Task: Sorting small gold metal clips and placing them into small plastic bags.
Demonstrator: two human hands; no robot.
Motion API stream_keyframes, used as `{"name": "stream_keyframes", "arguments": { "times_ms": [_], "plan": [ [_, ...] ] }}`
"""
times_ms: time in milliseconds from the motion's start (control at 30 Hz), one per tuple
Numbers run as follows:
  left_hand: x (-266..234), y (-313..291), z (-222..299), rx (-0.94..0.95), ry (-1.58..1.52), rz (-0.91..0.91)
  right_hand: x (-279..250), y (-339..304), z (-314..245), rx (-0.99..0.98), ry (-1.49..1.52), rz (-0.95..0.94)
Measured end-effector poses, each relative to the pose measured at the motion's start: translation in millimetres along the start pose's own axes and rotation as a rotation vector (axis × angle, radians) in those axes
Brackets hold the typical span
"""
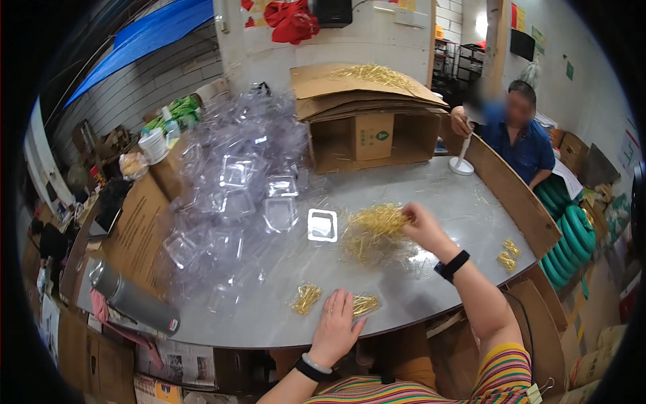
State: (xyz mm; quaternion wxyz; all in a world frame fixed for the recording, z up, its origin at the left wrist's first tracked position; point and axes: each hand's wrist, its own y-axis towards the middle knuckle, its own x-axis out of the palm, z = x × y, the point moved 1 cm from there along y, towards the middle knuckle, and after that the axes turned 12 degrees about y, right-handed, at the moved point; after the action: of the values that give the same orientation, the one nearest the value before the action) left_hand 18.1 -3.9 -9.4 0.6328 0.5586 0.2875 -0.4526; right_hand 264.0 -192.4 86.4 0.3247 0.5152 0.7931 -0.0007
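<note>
A loose pile of thin gold wire pins (pixel 378 221) lies mid-table. At its right edge my right hand (pixel 425 230) has its fingers pinched on some of the pins; the fingertips are partly hidden. My left hand (pixel 336 324) lies near the front edge with its fingers stretched out, beside a small transparent box holding a gold pin bundle (pixel 365 304). Left of that hand sits another gold pin bundle (pixel 307 298). A transparent plastic tray (pixel 322 225) stands just left of the loose pile.
Transparent plastic boxes (pixel 235 202) are heaped on the left. A grey bottle (pixel 134 303) lies at the front left. Cardboard (pixel 373 135) is stacked at the back. Small gold bundles (pixel 509 256) lie at the right. Across the table, a person (pixel 515 145) grips a white stand (pixel 462 161).
</note>
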Motion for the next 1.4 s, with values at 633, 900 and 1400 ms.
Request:
{"name": "stream_keyframes", "arguments": {
  "times_ms": [633, 900, 1400],
  "plan": [
    [-2, 0, -1, -0.002, -0.011, 0.026, 31, 43, 7, -0.048, -0.638, -0.086],
    [-7, 4, -1, 0.018, -0.049, -0.014, -70, 137, -2, 0.362, 0.090, -0.015],
    [-8, 5, -1, 0.021, -0.008, -0.025, 40, 39, 32, 0.001, -0.688, -0.103]
  ]
}}
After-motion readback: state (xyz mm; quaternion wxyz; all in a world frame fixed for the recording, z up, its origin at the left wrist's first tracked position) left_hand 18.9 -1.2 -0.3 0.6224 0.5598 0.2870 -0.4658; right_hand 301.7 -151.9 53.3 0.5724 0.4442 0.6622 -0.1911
